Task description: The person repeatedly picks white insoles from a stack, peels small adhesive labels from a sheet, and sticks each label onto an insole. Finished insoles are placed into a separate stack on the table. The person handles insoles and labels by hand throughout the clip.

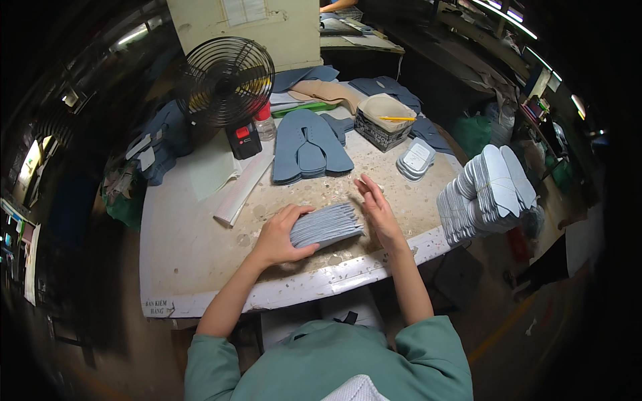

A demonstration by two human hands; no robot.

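Observation:
A thick stack of grey-blue cut pieces (326, 226) sits on the worn table in front of me, its layered edges showing. My left hand (275, 239) is closed around the left end of that stack, fingers behind and thumb along the near side. Just off the stack's right end, my right hand (380, 212) is raised with its fingers stretched out and holds nothing. Farther back lies a pile of blue shoe-upper pieces (311, 146), each with a slit and small holes.
Bundles of light grey sole-shaped pieces (478, 194) stand at the table's right edge. Nearby are a small pile of rounded pieces (416, 159) and a box (382, 127) with a yellow pencil (397, 119). A black fan (227, 81), a red-capped bottle (265, 127) and rolled paper (246, 192) occupy the left.

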